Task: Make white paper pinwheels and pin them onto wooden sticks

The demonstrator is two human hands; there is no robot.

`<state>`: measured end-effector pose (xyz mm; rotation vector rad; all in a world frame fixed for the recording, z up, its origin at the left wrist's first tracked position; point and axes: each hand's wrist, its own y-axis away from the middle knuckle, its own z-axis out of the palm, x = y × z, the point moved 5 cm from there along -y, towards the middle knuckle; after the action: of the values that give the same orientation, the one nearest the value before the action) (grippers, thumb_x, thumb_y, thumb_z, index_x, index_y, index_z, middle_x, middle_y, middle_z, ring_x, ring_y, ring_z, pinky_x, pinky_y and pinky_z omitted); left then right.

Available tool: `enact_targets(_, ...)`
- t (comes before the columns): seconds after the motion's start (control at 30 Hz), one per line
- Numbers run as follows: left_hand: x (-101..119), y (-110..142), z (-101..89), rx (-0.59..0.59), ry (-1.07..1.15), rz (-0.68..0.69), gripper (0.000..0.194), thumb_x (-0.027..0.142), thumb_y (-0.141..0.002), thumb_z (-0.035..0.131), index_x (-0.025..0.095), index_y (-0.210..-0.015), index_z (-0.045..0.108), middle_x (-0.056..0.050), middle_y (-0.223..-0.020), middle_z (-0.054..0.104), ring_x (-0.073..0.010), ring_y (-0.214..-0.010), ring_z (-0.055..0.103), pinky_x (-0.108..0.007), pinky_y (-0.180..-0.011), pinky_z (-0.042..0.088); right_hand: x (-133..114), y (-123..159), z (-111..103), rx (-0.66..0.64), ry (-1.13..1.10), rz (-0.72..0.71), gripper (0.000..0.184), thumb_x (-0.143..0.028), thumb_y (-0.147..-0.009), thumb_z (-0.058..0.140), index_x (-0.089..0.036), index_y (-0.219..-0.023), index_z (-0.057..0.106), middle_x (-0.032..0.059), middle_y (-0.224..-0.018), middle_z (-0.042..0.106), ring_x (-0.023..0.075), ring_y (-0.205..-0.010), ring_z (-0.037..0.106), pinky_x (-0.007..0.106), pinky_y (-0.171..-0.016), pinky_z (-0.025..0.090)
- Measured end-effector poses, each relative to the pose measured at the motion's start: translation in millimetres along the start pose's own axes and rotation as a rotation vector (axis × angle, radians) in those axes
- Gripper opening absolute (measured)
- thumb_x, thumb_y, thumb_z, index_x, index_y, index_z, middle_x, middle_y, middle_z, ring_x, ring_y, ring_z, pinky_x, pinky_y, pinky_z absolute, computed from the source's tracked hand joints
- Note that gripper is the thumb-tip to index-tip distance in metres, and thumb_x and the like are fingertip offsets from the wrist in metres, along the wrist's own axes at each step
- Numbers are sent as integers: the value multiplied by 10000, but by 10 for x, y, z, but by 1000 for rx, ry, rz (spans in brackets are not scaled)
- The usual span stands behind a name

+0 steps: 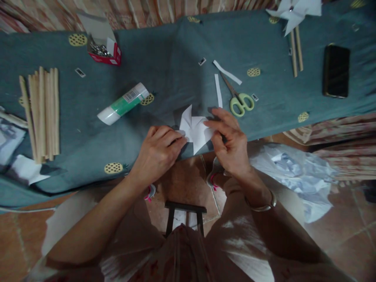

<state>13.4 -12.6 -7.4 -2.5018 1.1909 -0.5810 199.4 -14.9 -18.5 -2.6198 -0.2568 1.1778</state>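
A white paper pinwheel (195, 131) with folded, pointed blades lies at the front edge of the table between my hands. My left hand (160, 150) pinches its left blade between thumb and fingers. On the other side, my right hand (230, 139) grips the right blade, thumb below and fingers above. Just beyond my right hand are two narrow white paper strips (218, 91) and scissors (241, 102) with light green handles. A glue stick (123, 103) with a green and white label lies beyond my left hand.
Several wooden sticks (44, 113) lie at the left, near white paper pieces (26, 169). An open red and white box (105, 55) holds small metal items. At far right are a finished-looking pinwheel (293, 11), two sticks (294, 53) and a phone (336, 70). A plastic bag (296, 172) hangs below.
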Motion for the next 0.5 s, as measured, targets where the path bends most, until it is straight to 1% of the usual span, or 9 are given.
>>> enact_targets(0.1,-57,-6,3,-15,17,-48,180,162,-956,535,195,-1029,696,-59,-1016,736,-224,-898,614,-388,-745,440,35,5,-35,5,23,35,377,-62,-794,504,-273,-1017,723,35,-1333,643,256,-1312,550,529,-1135,427)
enact_targets(0.2,-70,-18,-9,1,33,-75,179,162,-945,544,204,-1029,696,-61,-1021,732,-231,-906,616,-389,-742,440,27,20,-36,-12,39,74,378,-51,-780,503,-267,-999,722,43,-1300,662,249,-1249,609,504,-1094,476)
enact_targets(0.37,47,-52,-17,47,25,-25,129,217,-947,578,198,-1035,670,-54,-1029,722,-230,-955,612,-382,-768,448,-67,36,-25,-34,62,86,308,-76,-781,537,-238,-965,723,68,-1247,692,246,-1185,649,479,-1045,516)
enact_targets(0.5,152,-64,31,7,-4,28,148,298,-944,605,190,-1037,641,-44,-976,714,-224,-948,606,-383,-777,441,-109,72,-20,-54,42,98,223,-127,-799,594,-212,-957,726,67,-1169,725,238,-1118,679,450,-997,547)
